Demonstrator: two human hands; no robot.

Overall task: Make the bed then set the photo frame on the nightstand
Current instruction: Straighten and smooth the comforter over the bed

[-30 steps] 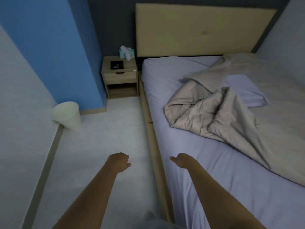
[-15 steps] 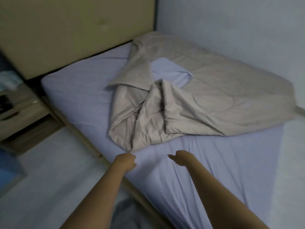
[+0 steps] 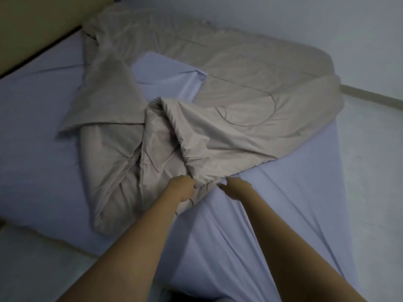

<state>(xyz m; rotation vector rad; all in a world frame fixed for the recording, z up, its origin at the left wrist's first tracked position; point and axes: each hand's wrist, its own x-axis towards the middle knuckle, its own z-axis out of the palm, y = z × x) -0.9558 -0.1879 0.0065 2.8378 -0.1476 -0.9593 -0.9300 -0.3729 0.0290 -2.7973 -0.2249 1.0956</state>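
Note:
A crumpled beige blanket lies bunched across the bed, over a pale lilac sheet. A lilac pillow shows through a gap in the blanket. My left hand is closed on the blanket's near edge, pinching a fold. Just to the right, my right hand has its fingers extended and touches the same edge, with nothing clearly gripped. The photo frame and nightstand are out of view.
The beige padded headboard runs along the upper left. A pale wall borders the bed's far side. Light floor lies beyond the bed's foot on the right and at the lower left.
The view has swung right, away from the nightstand and onto the bed. Both hands have reached forward to the blanket's near edge, and my left hand has closed on it.

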